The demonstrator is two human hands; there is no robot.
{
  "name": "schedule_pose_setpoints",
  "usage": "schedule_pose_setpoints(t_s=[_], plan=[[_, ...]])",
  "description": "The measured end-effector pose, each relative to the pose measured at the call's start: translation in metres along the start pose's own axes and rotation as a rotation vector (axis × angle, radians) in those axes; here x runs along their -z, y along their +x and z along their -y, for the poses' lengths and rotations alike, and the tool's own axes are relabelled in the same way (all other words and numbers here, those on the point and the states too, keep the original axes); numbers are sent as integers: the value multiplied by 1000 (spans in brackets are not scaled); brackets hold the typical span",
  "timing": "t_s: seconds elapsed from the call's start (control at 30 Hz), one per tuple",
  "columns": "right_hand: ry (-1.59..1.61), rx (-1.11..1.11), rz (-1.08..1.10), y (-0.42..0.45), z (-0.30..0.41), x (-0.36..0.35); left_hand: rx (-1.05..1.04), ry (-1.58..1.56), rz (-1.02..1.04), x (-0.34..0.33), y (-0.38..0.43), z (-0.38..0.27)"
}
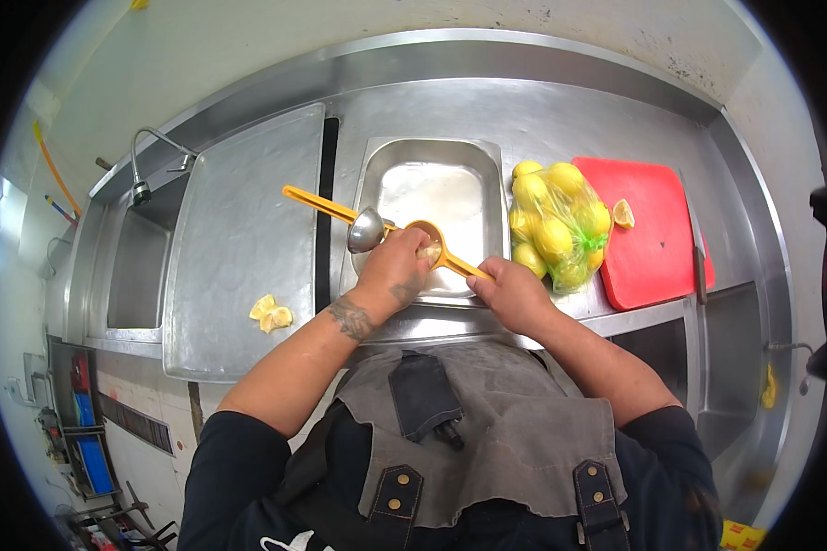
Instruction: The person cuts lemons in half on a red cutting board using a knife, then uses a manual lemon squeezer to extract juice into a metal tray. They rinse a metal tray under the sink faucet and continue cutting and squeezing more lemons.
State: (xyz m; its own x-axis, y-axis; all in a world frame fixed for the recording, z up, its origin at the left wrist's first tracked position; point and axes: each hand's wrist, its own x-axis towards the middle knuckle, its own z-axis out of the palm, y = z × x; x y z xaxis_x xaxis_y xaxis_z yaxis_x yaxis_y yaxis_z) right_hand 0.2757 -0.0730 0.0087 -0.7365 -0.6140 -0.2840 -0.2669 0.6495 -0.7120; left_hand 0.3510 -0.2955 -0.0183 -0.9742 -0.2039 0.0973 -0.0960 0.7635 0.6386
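A yellow-handled hand citrus squeezer (465,267) is spread wide over a rectangular stainless-steel pan (441,148). My right hand (517,293) grips one of its handles. The fingers of my left hand (398,268) reach into the ring-shaped cup and pinch a pale piece of lemon (429,252), partly hidden by them. The squeezer's other arm, with a domed metal press (367,231), points up and to the left. Some shiny wetness shows on the pan's bottom, though its depth is unclear.
Squeezed lemon pieces (271,314) lie on the metal sheet (248,227) at left, beside a sink (138,265) with a tap (141,186). To the right sit a plastic bag of lemons (558,227), a red cutting board (651,255), a cut lemon piece (623,214) and a knife (699,265).
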Motion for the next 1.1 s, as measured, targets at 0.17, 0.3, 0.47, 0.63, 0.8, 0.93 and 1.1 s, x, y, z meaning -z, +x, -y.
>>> schedule_pose_setpoints(t_s=[0.17,0.3,0.47,0.63,0.8,0.93,1.1], plan=[[14,20,-2,0,-2,0,64,-68,252,8,-2,-3],[8,6,19,2,-1,2,11,7,184,11,-3,-6],[58,-50,39,3,1,4,-34,-16,49,9,-10,-8],[96,-72,46,5,1,4,6,-24,31,12,-8,-5],[72,-55,56,5,0,5,60,-72,6,17,-7,-6],[77,-54,51,4,1,5,121,-121,-56,21,-11,-12],[86,-44,35,5,-1,4,148,-55,-74,26,-18,-11]])
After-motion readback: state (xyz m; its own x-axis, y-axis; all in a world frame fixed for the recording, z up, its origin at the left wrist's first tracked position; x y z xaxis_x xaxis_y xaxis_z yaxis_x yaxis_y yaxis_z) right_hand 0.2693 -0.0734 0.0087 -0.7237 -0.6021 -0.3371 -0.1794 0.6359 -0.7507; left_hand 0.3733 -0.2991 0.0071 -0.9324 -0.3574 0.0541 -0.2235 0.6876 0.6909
